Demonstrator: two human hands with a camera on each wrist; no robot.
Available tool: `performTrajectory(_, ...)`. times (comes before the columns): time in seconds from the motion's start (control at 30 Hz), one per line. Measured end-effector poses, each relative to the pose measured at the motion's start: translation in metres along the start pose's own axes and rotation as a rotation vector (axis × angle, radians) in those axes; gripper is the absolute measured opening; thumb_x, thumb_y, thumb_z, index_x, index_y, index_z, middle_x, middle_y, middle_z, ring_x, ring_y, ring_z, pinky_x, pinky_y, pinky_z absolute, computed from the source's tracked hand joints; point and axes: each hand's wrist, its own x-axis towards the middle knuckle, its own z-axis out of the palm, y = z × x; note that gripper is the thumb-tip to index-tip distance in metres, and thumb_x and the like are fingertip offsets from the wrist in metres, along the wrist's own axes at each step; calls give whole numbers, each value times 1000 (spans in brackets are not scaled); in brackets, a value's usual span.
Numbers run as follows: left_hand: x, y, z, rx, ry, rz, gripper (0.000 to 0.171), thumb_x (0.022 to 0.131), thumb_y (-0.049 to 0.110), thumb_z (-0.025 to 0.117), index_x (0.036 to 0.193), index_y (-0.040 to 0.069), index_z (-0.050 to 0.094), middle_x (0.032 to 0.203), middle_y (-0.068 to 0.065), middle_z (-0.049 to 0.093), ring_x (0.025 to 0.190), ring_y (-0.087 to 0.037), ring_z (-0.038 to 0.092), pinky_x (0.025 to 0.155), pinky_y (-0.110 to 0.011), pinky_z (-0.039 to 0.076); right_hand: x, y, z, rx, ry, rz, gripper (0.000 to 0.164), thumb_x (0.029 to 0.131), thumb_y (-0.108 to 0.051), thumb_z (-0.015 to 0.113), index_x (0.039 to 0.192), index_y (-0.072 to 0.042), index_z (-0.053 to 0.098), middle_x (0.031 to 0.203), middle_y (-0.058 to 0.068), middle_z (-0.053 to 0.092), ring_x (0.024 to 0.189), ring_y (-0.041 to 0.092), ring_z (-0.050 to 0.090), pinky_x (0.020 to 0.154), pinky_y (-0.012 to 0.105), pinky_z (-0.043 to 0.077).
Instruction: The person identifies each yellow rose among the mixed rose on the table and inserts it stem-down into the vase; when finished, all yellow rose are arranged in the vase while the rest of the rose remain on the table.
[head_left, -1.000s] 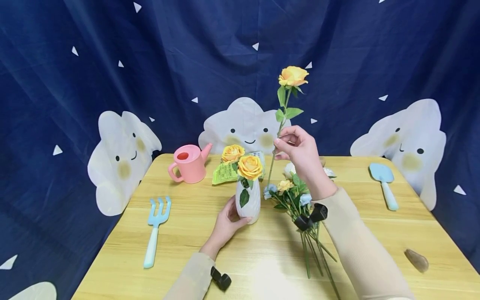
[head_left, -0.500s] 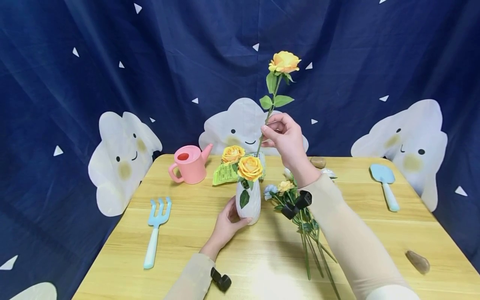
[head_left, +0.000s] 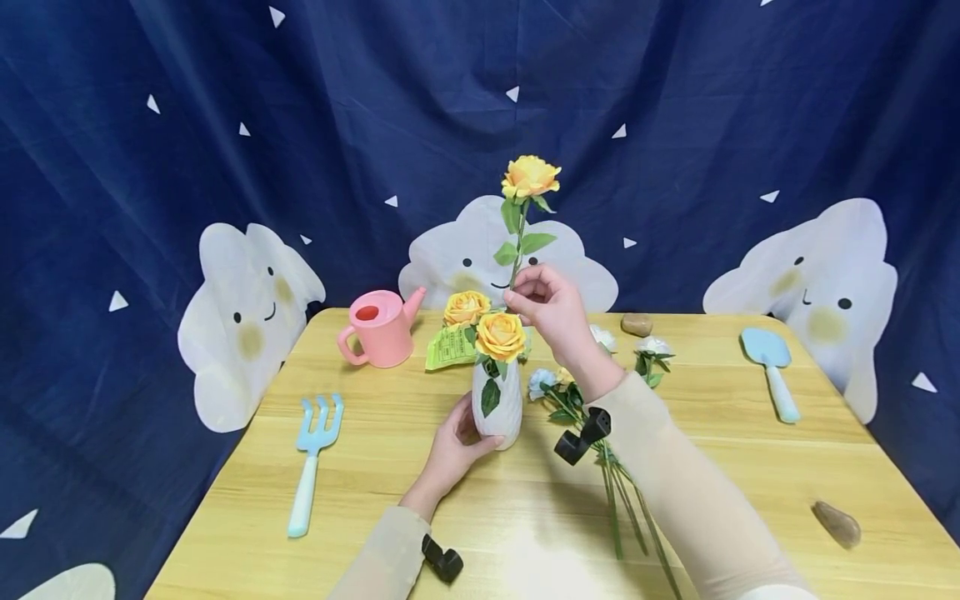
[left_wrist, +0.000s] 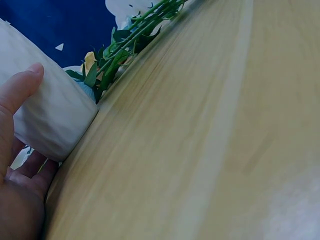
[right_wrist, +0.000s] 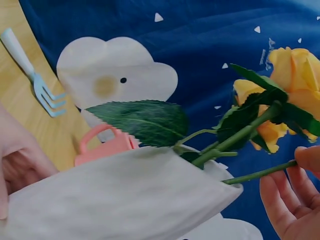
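Note:
My left hand [head_left: 453, 442] grips the lower part of a white textured vase [head_left: 497, 408], thumb across its front in the left wrist view. The vase stands upright on the table with two yellow roses [head_left: 500, 336] in it. Above it, my right hand [head_left: 551, 312] pinches the stem of another yellow rose [head_left: 530, 177] between thumb and fingers. In the right wrist view that rose's stem [right_wrist: 260, 175] passes into the vase mouth, beside the thicker stem of a rose standing there. The stem's lower end is hidden inside the vase.
Several loose artificial flowers [head_left: 542, 383] lie right of the vase, partly behind my right forearm. A pink watering can [head_left: 380, 329] and a green packet [head_left: 450, 347] stand behind. A blue fork [head_left: 311, 458] lies left, a blue shovel [head_left: 768, 367] right, and stones [head_left: 836, 523] on the right side.
My right hand has carried the yellow rose left over the vase and then lowered it, the stem entering the mouth. The left hand and vase have stayed put.

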Motion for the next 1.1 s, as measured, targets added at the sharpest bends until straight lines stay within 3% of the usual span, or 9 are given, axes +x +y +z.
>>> performTrajectory(0.17,0,0,0,0,0,-6,76,77,9,77,141,7,36,131,-14,51,120,-30,46,98,-44,39,-6,7,1,-42,-12,-5,15,82,0,68,92,5,58,75,3,60,66,13,52,55,21,42)
performTrajectory(0.53,0,0,0,0,4,-23,78,77,11,77,142,7,35,132,-14,50,120,-29,46,98,-42,39,-16,15,0,-55,8,43,20,80,14,60,99,5,58,82,6,59,76,17,56,66,22,47)
performTrajectory(0.7,0,1,0,4,2,-34,77,77,12,77,142,9,35,133,-13,50,121,-28,46,99,-41,39,-17,17,0,-38,19,50,16,84,8,61,99,6,58,86,13,60,75,15,56,64,21,47)
performTrajectory(0.9,0,2,0,-9,-2,-37,77,77,12,77,142,9,36,134,-12,49,122,-27,45,99,-41,38,-17,18,-1,-41,29,112,19,89,-6,61,104,6,59,83,5,60,75,11,56,64,21,49)
performTrajectory(1.1,0,2,0,-10,1,-24,77,76,10,77,141,8,36,131,-13,51,120,-28,47,98,-42,39,-18,16,0,-19,54,146,23,89,-9,62,106,6,61,88,4,61,77,11,57,66,22,51)
